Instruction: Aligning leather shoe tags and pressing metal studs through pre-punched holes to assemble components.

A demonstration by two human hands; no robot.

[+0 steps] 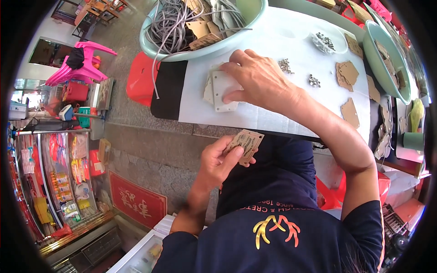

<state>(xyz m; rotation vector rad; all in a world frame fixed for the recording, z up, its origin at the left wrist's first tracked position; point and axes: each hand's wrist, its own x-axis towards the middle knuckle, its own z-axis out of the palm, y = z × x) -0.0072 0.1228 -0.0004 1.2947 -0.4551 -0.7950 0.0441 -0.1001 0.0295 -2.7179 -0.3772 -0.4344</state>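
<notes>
My left hand (217, 159) is closed around a tan cardboard tag (248, 144) with dark print and a hole in its corner, in front of the table's near edge. Farther off, my right hand (261, 82) reaches over the table and grips a white square card (222, 89) with small holes, its thumb and fingers on the card's right side and top. This card lies on a small pile of similar pale cards, whose edges stick out at the left. Whether the right hand has one card or more cannot be made out.
A pale green basin (255, 18) of grey cords and cards stands beyond my right hand. Small metal fasteners (314, 81) lie in piles on the white table cover (282, 107). Tan tags (349, 113) lie on the right, near another basin (371, 34). A red stool (140, 77) stands left.
</notes>
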